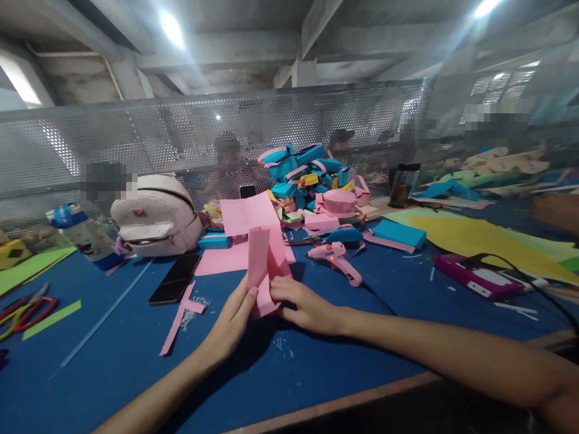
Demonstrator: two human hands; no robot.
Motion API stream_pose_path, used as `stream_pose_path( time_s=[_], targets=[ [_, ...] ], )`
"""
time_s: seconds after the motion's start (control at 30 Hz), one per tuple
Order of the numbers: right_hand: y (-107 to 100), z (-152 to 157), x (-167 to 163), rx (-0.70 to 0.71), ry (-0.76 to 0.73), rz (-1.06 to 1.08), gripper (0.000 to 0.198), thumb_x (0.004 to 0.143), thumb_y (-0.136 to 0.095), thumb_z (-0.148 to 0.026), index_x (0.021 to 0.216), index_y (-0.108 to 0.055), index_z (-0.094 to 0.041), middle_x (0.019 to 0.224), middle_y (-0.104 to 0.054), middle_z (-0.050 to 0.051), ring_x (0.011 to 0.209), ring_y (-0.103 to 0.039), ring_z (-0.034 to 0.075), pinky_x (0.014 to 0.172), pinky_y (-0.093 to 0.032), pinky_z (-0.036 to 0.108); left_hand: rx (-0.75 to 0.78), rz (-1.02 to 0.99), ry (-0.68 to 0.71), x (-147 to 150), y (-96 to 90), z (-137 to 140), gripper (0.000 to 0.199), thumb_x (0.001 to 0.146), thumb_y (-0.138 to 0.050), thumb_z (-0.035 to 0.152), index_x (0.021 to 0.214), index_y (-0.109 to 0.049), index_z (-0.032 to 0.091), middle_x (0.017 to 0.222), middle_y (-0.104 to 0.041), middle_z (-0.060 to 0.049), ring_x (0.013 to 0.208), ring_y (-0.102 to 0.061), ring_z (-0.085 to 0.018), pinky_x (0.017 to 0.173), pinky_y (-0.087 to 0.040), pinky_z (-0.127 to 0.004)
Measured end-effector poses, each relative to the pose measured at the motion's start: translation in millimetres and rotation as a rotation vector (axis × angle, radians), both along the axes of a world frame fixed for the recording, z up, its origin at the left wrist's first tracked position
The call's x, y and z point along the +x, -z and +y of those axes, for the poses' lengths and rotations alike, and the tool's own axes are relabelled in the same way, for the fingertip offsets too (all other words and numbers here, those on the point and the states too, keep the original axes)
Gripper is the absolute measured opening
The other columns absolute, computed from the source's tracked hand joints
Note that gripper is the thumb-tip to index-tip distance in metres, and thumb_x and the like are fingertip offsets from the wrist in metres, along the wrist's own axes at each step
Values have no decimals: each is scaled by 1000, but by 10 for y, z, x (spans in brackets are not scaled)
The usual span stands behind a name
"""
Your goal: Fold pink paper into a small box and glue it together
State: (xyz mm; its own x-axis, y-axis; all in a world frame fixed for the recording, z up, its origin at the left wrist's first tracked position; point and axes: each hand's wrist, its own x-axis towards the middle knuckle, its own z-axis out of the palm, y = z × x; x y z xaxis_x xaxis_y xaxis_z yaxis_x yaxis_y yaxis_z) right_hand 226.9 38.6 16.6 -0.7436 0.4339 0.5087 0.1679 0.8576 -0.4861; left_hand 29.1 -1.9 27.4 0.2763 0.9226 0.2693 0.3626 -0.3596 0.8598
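Between my two hands, just above the blue table, is a folded piece of pink paper (259,256) with upright walls and open at the top. My left hand (233,313) grips its left side, thumb on the near face. On the right side, my right hand (305,304) has its fingers curled against the paper, some of them hidden inside or behind it. Flat pink sheets (221,258) lie just behind. A pink glue gun (337,260) rests on its side to the right, and pink paper strips (178,319) are on the left.
A black phone (175,280), a white backpack (156,214) and a bottle (85,235) stand to the left, with scissors (29,310) farther out. Behind is a heap of blue and pink paper pieces (312,175). A purple power strip (479,277) with a cable lies right.
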Motion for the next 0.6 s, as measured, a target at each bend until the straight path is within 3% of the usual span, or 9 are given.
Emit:
stream_pose_path(
  time_s=[0.1,0.2,0.37,0.6],
  targets=[
    [-7,-7,13,-26,8,36,11,94,-48,-14,90,-58,-17,91,-60,7,90,-52,20,86,-43,36,-38,8,79,-70,23,-6,57,95,-44,47,148,-31,32,156,-34,1,147,-18,-24,121,-19,-43],
    [-2,-35,28,-50,23,86,11,93,-50,-15,98,-60,-16,95,-62,7,94,-55,20,91,-43,37,-12,42,164,-102,13,-9,65,93,-52,43,150,-21,38,158,-26,3,148,-15,-24,122,-16,-46],
    [-20,-105,39,-85,8,137,18,93,-51,-19,108,-61,-16,110,-64,10,111,-53,21,105,-36,42,55,90,220,-83,-20,2,68,91,-56,39,150,-22,38,159,-24,0,148,-14,-27,121,-15,-51],
    [-137,-153,20,-271,-77,212,25,96,-53,-33,109,-67,-17,111,-66,8,111,-55,20,104,-37,40,18,34,208,-81,27,19,69,93,-54,39,151,-17,40,159,-24,2,148,-16,-26,121,-15,-49]
  ],
)
